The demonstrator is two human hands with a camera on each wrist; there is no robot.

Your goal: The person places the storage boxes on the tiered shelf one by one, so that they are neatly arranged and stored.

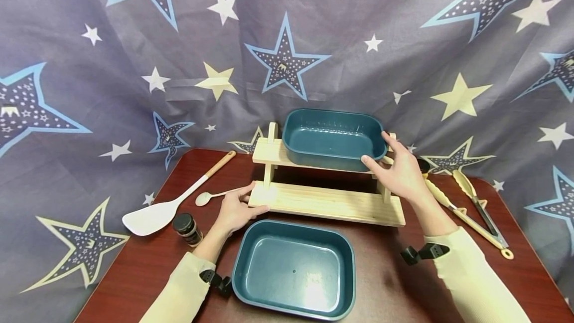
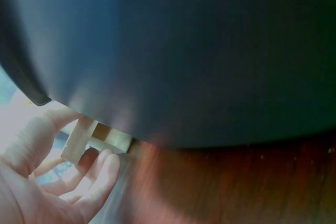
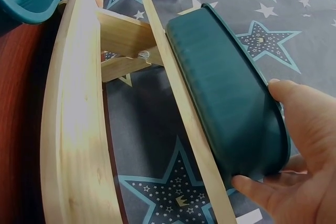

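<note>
A two-tier wooden shelf rack stands on the table near the curtain. On its upper tier sits a teal plastic bin; my right hand grips the bin's right end, thumb at the rim and fingertips lower on the wall, as the right wrist view shows. My left hand holds the left end of the lower tier between thumb and fingers. In the left wrist view, the rack's end shows between those fingers. A second teal bin rests on the table in front of the rack, beside my left wrist.
To the left lie a white spatula with a wooden handle, a small spoon and a black-lidded jar. Tongs lie at the right; a dark object sits behind my right hand. A star-patterned curtain hangs behind the table.
</note>
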